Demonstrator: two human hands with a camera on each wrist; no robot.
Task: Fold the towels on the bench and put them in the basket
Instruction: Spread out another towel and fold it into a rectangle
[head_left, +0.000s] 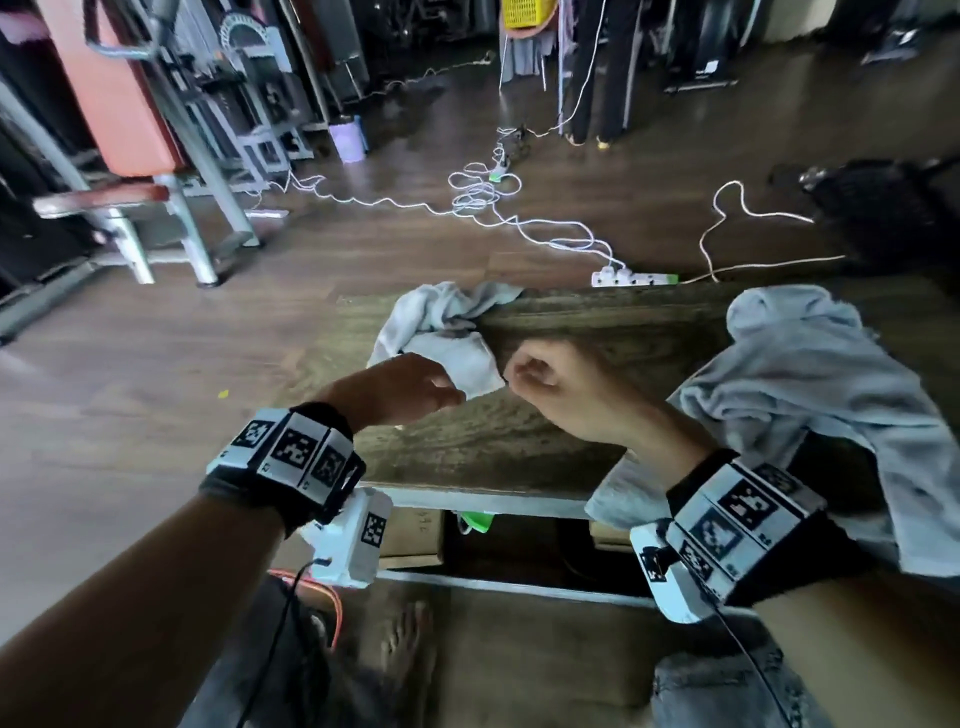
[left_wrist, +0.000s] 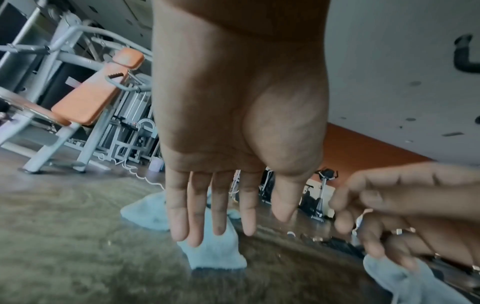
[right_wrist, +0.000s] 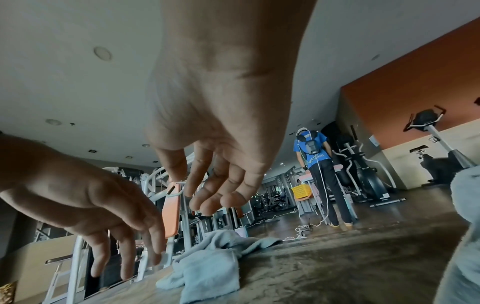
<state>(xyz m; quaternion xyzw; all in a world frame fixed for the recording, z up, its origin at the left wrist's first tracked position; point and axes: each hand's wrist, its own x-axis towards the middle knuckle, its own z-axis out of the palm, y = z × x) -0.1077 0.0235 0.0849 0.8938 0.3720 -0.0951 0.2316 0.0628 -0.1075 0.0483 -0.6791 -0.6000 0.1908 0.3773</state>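
Note:
A small crumpled light grey towel (head_left: 436, 332) lies at the far left corner of the wooden bench (head_left: 571, 332). My left hand (head_left: 436, 389) hovers just above its near end with straight fingers (left_wrist: 179, 222), holding nothing; the towel (left_wrist: 215, 253) shows below them. My right hand (head_left: 530, 374) hangs beside it, a little right of the towel's corner, fingers (right_wrist: 215, 197) loosely curled and empty. The towel (right_wrist: 207, 271) lies under both hands. A larger grey towel (head_left: 810, 384) sprawls over the bench's right end and hangs off the near edge.
A dark basket-like object (head_left: 883, 208) stands on the floor at the far right. A power strip (head_left: 634, 278) and white cables trail beyond the bench. Gym machines with orange pads (head_left: 119, 104) stand left. Cardboard boxes (head_left: 415, 540) sit under the bench. Another person (right_wrist: 311, 156) stands far off by a yellow basket (right_wrist: 301, 192).

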